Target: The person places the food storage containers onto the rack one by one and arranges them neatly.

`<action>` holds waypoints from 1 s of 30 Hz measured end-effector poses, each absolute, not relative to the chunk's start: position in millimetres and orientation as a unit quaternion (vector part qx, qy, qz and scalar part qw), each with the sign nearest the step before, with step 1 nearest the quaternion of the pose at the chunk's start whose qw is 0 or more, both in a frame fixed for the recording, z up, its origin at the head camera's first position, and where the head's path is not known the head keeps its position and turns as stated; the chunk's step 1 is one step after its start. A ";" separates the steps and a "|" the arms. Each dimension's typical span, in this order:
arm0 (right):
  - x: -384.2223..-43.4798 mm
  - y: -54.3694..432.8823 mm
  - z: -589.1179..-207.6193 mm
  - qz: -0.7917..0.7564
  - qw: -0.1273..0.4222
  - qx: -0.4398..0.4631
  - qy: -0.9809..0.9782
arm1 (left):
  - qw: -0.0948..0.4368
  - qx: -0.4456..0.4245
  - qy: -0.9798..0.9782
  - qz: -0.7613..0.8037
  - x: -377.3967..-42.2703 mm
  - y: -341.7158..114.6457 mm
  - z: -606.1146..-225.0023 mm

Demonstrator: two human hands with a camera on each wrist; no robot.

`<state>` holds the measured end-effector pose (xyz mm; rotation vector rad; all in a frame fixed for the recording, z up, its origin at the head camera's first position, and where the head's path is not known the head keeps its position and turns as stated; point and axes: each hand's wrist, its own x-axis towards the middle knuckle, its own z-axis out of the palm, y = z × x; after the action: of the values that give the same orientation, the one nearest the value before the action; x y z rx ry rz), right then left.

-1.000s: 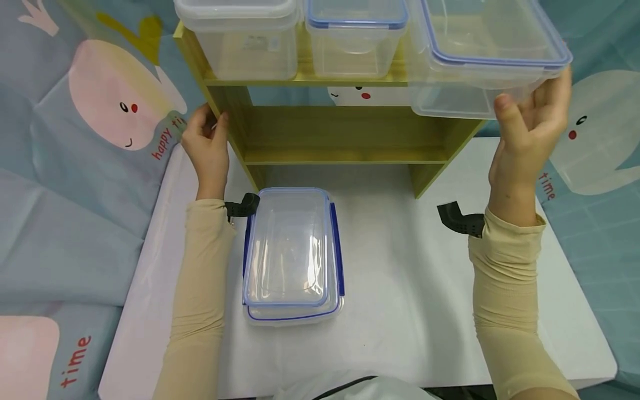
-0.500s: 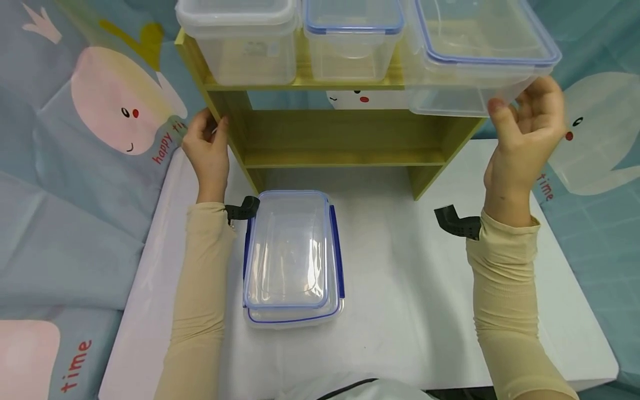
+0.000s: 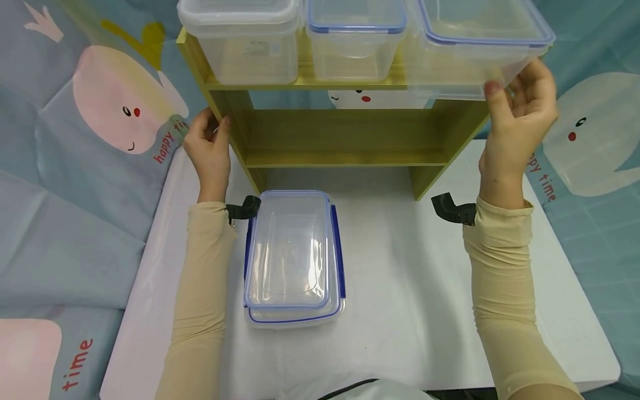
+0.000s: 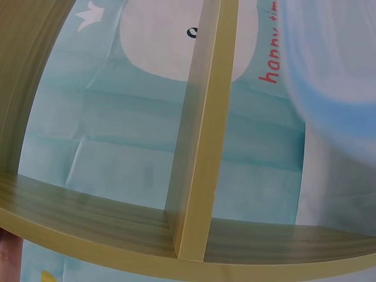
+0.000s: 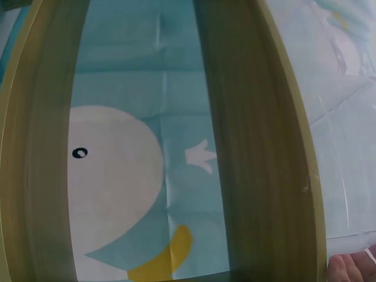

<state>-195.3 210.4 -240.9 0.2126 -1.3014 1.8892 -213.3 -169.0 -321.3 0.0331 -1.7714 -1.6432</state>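
My left hand (image 3: 207, 153) grips the left side panel of a yellow-green wooden shelf unit (image 3: 345, 133), its fingers behind the edge and its thumb in front. In the left wrist view only a sliver of that hand (image 4: 9, 255) shows. My right hand (image 3: 517, 130) holds a large clear storage box (image 3: 465, 69) with a blue-rimmed lid by its lower right corner, thumb in front, fingers round the side. The box is at the right end of the upper shelf, its bottom overlapping the shelf's front edge. In the right wrist view, fingertips (image 5: 346, 270) show below the clear box wall (image 5: 343, 153).
Two more clear boxes stand on the upper shelf: one with a whitish lid (image 3: 245, 50), one with a blue-rimmed lid (image 3: 355, 47). A flat blue-clipped container (image 3: 290, 255) with a smaller clear one on top lies on the white table (image 3: 390, 311). Patterned cloth (image 3: 90, 222) hangs around.
My right hand has moved the large box left and back, up onto the upper shelf, so it hangs out less at the front. The left hand keeps its grip on the side panel.
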 end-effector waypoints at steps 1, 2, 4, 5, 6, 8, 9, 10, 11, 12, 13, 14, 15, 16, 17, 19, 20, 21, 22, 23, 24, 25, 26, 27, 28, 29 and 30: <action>-196.4 210.5 -240.9 0.748 0.407 0.086 -0.517 | 0.355 0.012 -0.685 -0.636 -213.0 -168.5 -320.6; -197.2 210.6 -241.0 0.745 0.409 0.088 -0.520 | 0.355 0.012 -0.684 -0.637 -212.5 -168.0 -319.8; -199.0 210.5 -241.2 0.741 0.411 0.091 -0.523 | 0.354 0.013 -0.684 -0.637 -211.8 -167.3 -318.4; -199.7 210.4 -241.5 0.738 0.414 0.094 -0.525 | 0.354 0.013 -0.685 -0.637 -211.8 -167.1 -317.9; -200.4 210.0 -241.3 0.737 0.414 0.096 -0.525 | 0.354 0.013 -0.686 -0.636 -211.8 -167.0 -317.5; -200.9 208.7 -240.9 0.734 0.417 0.098 -0.527 | 0.350 0.018 -0.683 -0.641 -211.9 -167.4 -317.2; -200.8 207.5 -240.1 0.733 0.418 0.099 -0.528 | 0.353 0.013 -0.685 -0.637 -212.6 -167.6 -317.8; -200.4 206.2 -239.1 0.732 0.418 0.098 -0.528 | 0.356 0.008 -0.687 -0.634 -213.1 -167.9 -318.5; -200.0 204.8 -238.1 0.731 0.420 0.099 -0.529 | 0.360 0.002 -0.687 -0.631 -213.4 -168.2 -319.1; -199.2 203.0 -236.7 0.730 0.421 0.098 -0.530 | 0.364 -0.003 -0.688 -0.627 -213.2 -168.3 -319.5; -200.3 202.5 -236.8 0.728 0.425 0.099 -0.529 | 0.368 -0.007 -0.690 -0.624 -213.1 -168.4 -319.9; -201.6 202.3 -236.9 0.727 0.429 0.102 -0.526 | 0.371 -0.012 -0.690 -0.621 -213.0 -168.5 -320.2; -202.4 201.4 -236.5 0.728 0.432 0.102 -0.523 | 0.374 -0.017 -0.692 -0.617 -212.7 -168.5 -320.2; -203.4 200.7 -236.4 0.727 0.437 0.105 -0.519 | 0.375 -0.017 -0.692 -0.617 -212.2 -168.4 -319.9; -204.7 200.1 -236.4 0.726 0.441 0.108 -0.516 | 0.375 -0.017 -0.692 -0.617 -211.7 -168.3 -319.5; -207.4 199.3 -236.3 0.729 0.448 0.110 -0.506 | 0.374 -0.017 -0.691 -0.619 -211.1 -168.2 -318.9; -207.1 197.9 -235.0 0.732 0.448 0.108 -0.502 | 0.374 -0.017 -0.690 -0.620 -210.9 -168.2 -318.7; -206.5 196.4 -233.8 0.733 0.450 0.105 -0.500 | 0.374 -0.017 -0.689 -0.621 -210.6 -168.2 -318.5; -206.4 195.7 -233.1 0.735 0.450 0.101 -0.497 | 0.374 -0.017 -0.688 -0.622 -210.3 -168.2 -318.3; -206.3 195.3 -232.6 0.737 0.450 0.099 -0.495 | 0.374 -0.017 -0.687 -0.623 -209.9 -168.1 -318.0; -206.0 195.0 -232.1 0.740 0.449 0.095 -0.492 | 0.374 -0.016 -0.687 -0.623 -209.4 -167.9 -317.7; -205.7 194.8 -231.3 0.745 0.446 0.087 -0.489 | 0.374 -0.015 -0.688 -0.622 -208.9 -167.8 -317.5; -205.3 194.8 -231.0 0.745 0.446 0.085 -0.489 | 0.374 -0.015 -0.688 -0.622 -208.5 -167.7 -317.1; -204.8 194.8 -230.7 0.746 0.445 0.083 -0.489 | 0.374 -0.014 -0.689 -0.621 -208.1 -167.6 -316.8; -204.2 194.7 -230.2 0.751 0.442 0.076 -0.485 | 0.374 -0.013 -0.689 -0.620 -207.7 -167.5 -316.4; -203.7 194.5 -229.7 0.754 0.440 0.072 -0.483 | 0.374 -0.013 -0.690 -0.619 -207.4 -167.4 -316.1; -203.1 194.4 -229.2 0.758 0.436 0.067 -0.480 | 0.374 -0.013 -0.691 -0.619 -207.1 -167.3 -315.8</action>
<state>-203.1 194.4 -229.2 0.1662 -1.1953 1.8857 -207.1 -167.3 -315.8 -0.0332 -1.7694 -1.5843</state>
